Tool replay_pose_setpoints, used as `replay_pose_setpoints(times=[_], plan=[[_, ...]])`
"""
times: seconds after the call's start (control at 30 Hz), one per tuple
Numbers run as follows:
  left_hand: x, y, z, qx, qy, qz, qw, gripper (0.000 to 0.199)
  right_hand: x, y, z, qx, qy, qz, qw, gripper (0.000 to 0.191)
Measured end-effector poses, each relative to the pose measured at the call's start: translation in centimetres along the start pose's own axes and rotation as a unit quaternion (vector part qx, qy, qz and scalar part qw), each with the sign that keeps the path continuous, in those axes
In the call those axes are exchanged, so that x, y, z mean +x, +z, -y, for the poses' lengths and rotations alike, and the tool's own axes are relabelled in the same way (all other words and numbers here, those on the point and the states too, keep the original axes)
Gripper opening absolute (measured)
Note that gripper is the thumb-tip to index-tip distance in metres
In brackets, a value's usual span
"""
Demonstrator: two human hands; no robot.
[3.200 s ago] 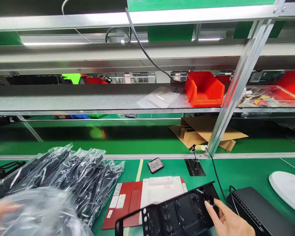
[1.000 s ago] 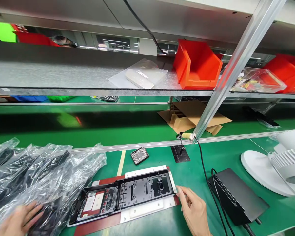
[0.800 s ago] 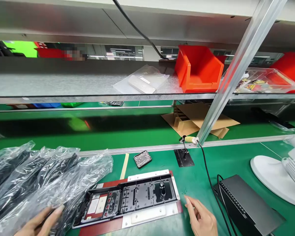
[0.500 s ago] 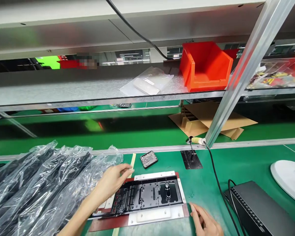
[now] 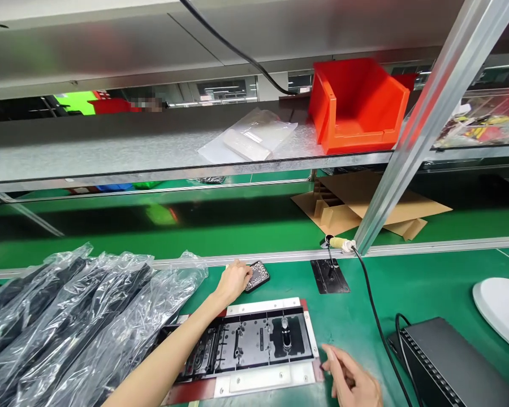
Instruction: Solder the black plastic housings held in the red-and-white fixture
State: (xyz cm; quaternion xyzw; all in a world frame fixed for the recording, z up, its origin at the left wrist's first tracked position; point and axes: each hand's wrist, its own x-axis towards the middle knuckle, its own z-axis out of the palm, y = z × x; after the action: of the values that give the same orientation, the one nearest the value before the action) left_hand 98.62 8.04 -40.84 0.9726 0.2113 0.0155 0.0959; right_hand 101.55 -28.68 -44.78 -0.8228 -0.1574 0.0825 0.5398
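My left hand (image 5: pixel 234 281) reaches over the board to a small black tray (image 5: pixel 258 275) of tiny shiny metal pieces. Its fingers are bent and pressed together at the tray's left side; whatever they hold, if anything, is hidden. Below my forearm lies a long black plastic housing (image 5: pixel 250 342), seated in a fixture with white side rails (image 5: pixel 275 377) and a reddish base. A dark upright post (image 5: pixel 285 333) stands in the housing's right part. My right hand (image 5: pixel 351 376) rests near the fixture's right end, fingers loosely bent and slightly apart, with nothing visible in them.
Plastic-wrapped dark parts (image 5: pixel 80 328) cover the left. A black plate (image 5: pixel 330 277), a cable (image 5: pixel 375 311), a black box (image 5: pixel 453 362) and a white round object (image 5: pixel 500 311) are rightward. A metal post (image 5: pixel 424 118) rises beside cardboard (image 5: pixel 373 198). An orange bin (image 5: pixel 358 113) sits on the shelf.
My left hand has moved from the fixture's upper left edge, up and right to the small tray. My right hand has stayed nearly in place. The view has shifted slightly.
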Motion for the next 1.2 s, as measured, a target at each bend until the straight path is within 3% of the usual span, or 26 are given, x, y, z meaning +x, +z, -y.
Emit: replay_pose_setpoints(times=[0.1,0.33,0.5,0.7,0.83,0.93,1.07,1.2], plan=[[0.2,0.3,0.1,0.003,0.003,-0.004,1.000,0.020,2.6,-0.4,3.2,0.022,-0.034,0.008,0.999,0.044],[0.4,0.5,0.6,-0.008,0.018,-0.009,1.000,0.018,10.6,0.7,9.0,0.159,-0.038,-0.119,0.979,0.071],[0.5,0.5,0.5,-0.020,0.035,-0.014,0.999,0.018,14.8,1.6,10.9,0.139,-0.080,-0.204,0.966,0.076],[0.8,0.0,0.0,-0.056,0.035,-0.025,0.997,0.018,17.8,1.7,11.7,0.027,-0.228,-0.288,0.930,0.035],[0.4,-1.8,-0.3,-0.123,0.002,-0.054,0.991,0.011,17.5,0.7,12.7,0.023,-0.247,-0.303,0.920,0.032],[-1.5,-3.9,-1.2,-0.195,-0.025,-0.061,0.979,0.014,15.3,-0.6,14.2,0.053,-0.254,-0.318,0.912,0.031],[-6.3,-5.7,-3.6,-0.283,-0.015,-0.037,0.958,0.017,11.1,-1.7,16.3,0.128,-0.263,-0.335,0.896,0.029],[-11.3,-5.0,-6.2,-0.333,0.007,0.003,0.943,0.019,7.4,-1.8,16.4,0.162,-0.257,-0.330,0.894,0.026]])
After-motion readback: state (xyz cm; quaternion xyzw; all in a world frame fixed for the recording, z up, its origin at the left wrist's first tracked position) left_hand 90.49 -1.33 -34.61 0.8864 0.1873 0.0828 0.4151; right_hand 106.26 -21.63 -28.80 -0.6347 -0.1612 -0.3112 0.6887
